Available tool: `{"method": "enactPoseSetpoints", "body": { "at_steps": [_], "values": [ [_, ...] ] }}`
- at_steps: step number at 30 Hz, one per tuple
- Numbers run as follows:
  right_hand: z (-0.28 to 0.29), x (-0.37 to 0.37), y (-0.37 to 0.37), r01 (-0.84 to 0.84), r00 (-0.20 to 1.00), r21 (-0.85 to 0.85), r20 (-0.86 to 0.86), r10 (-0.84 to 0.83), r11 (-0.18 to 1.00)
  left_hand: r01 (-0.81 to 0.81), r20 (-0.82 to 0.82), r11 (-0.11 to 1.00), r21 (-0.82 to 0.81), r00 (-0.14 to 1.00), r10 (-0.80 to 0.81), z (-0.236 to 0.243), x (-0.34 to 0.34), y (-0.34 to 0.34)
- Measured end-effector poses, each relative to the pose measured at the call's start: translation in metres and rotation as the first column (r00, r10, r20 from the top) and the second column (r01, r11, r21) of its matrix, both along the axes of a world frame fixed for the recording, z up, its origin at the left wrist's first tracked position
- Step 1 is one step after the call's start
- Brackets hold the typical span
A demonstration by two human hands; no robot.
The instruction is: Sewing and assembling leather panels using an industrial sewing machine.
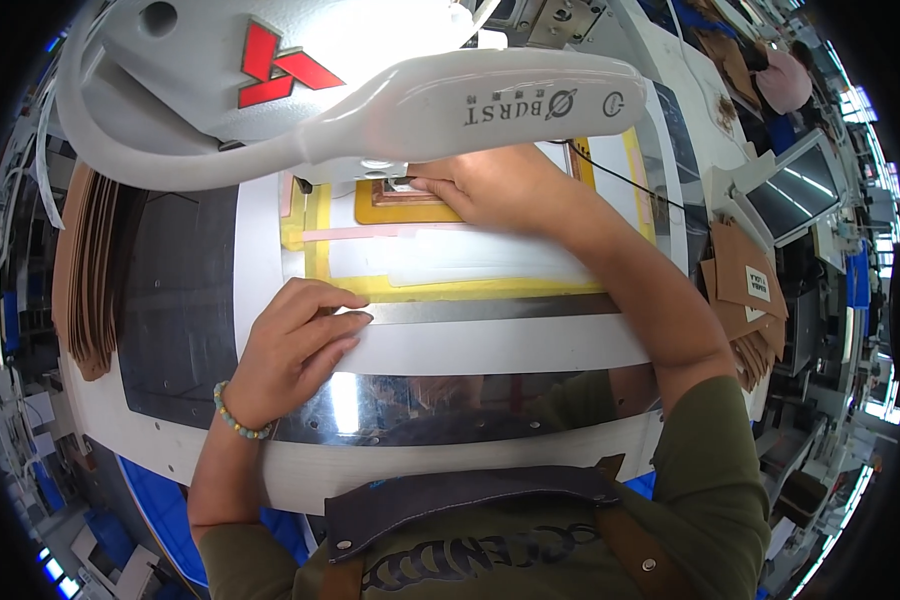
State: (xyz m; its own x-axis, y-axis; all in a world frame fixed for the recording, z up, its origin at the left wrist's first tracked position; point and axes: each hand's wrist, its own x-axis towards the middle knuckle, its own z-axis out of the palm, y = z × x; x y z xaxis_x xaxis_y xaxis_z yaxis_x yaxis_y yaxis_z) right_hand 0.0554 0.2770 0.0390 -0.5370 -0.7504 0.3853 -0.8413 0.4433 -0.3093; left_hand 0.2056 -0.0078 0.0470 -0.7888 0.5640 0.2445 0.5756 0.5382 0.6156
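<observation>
My left hand (292,345) rests on the front edge of a white sewing template (460,345) edged with yellow tape and a metal strip. Its fingers are loosely bent and a little apart, with nothing in them. Under the head of a large white sewing machine (175,75), my right hand (505,190) reaches in beside the needle area. Its thumb and finger come together at a brown-edged piece (395,200) on a yellow panel. The white lamp and the machine head hide the other right fingers, and what they pinch I cannot make out.
A white gooseneck lamp (390,115) arches low over the work. Stacked brown pieces (90,270) stand at the left table edge; more brown pieces (750,285) lie at the right below a screen (790,185). A thin black cable (625,180) crosses the template. Another person (785,80) is far right.
</observation>
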Motion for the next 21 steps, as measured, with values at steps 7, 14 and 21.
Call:
{"method": "enactPoseSetpoints", "body": {
  "at_steps": [7, 14, 21],
  "values": [
    [-0.0011, 0.0057, -0.0059, 0.056, 0.995, 0.090, -0.087, -0.048, 0.994, -0.014, 0.003, 0.999, 0.030, 1.000, 0.014, -0.0035, 0.0018, 0.0018],
    [-0.0018, 0.0061, -0.0075, 0.043, 0.992, 0.052, -0.119, -0.036, 0.998, -0.010, -0.002, 1.000, 0.023, 1.000, 0.010, -0.0035, 0.0011, 0.0006],
    [-0.0047, 0.0004, -0.0025, -0.028, 0.994, 0.006, -0.108, 0.028, 1.000, -0.011, 0.012, 1.000, 0.026, 1.000, 0.010, -0.0032, 0.0010, 0.0005]
  ]
}}
